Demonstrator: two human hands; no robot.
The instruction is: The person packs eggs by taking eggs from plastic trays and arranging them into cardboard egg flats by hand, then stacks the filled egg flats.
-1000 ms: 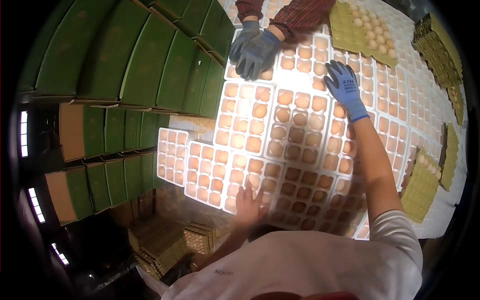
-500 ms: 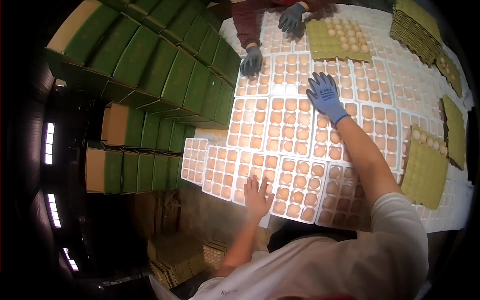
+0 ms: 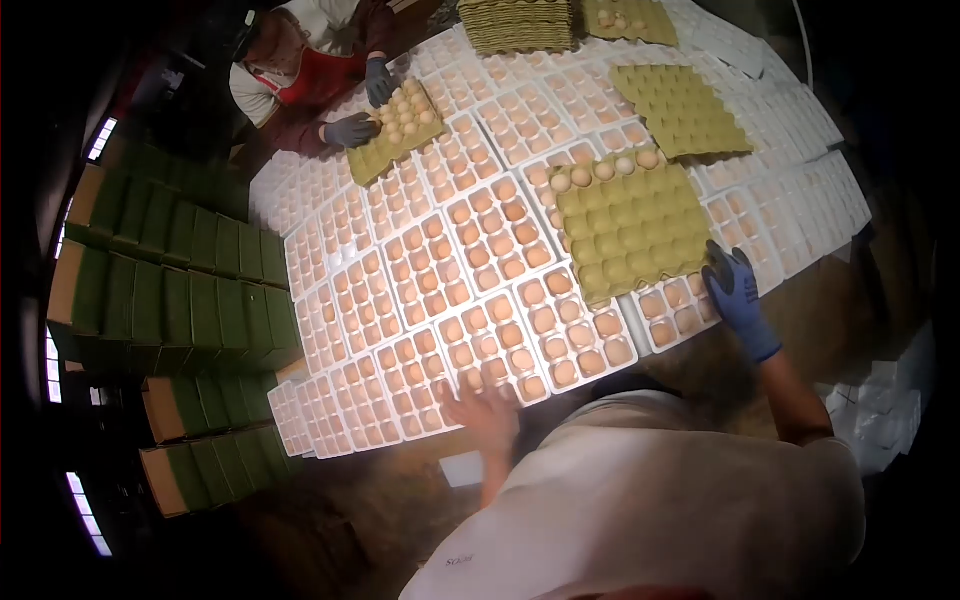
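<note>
My bare left hand (image 3: pixel 483 410) lies with fingers spread over the near edge of a white plastic egg tray (image 3: pixel 490 340) filled with brown eggs. My right hand (image 3: pixel 735 290), in a blue glove with dark fingertips, is open at the near right corner of a yellow-green pulp egg flat (image 3: pixel 640 228). Its fingers are stretched out; whether they touch the flat I cannot tell. A single row of eggs (image 3: pixel 604 171) sits along the flat's far edge, and its other visible cups are bare. Beneath the flat are more egg-filled plastic trays (image 3: pixel 672 318).
Across the table a co-worker's gloved hands (image 3: pixel 352 131) hold a pulp flat (image 3: pixel 385 160) partly filled with eggs. A stack of pulp flats (image 3: pixel 515 25) stands at the back, another flat (image 3: pixel 685 110) farther right. Green cartons (image 3: pixel 180 310) are stacked at the left.
The view has swung to the right. My right hand has moved from the middle trays to the pulp flat's near corner. My left hand stays at the near edge.
</note>
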